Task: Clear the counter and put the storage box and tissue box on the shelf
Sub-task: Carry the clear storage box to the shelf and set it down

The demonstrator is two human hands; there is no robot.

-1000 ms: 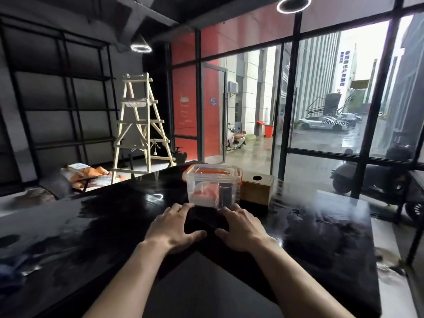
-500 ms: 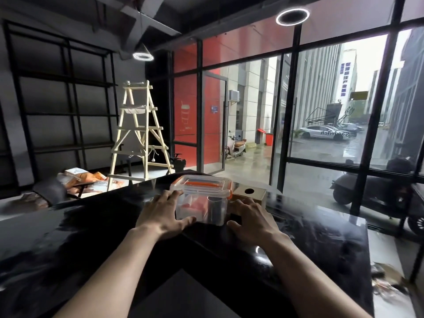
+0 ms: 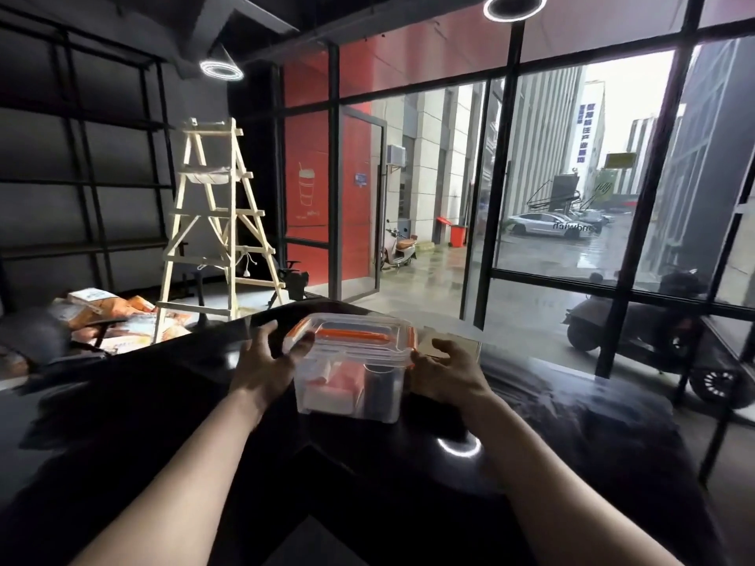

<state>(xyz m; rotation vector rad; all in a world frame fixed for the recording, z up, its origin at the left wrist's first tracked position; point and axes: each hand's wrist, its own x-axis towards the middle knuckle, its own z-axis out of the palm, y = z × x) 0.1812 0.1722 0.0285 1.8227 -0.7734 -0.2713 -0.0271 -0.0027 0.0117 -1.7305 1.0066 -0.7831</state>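
Storage box (image 3: 351, 367), clear plastic with an orange-handled lid, sits between my two hands over the glossy black counter (image 3: 163, 402), and I cannot tell whether its base touches the surface. My left hand (image 3: 263, 367) curls around its left side with fingertips at the lid's rim, and my right hand (image 3: 447, 371) presses the right side, fingers bent onto the lid's edge. Just behind the right hand lies the wooden tissue box (image 3: 449, 346), with a wooden stepladder (image 3: 216, 234) and black shelf (image 3: 81, 181) well beyond.
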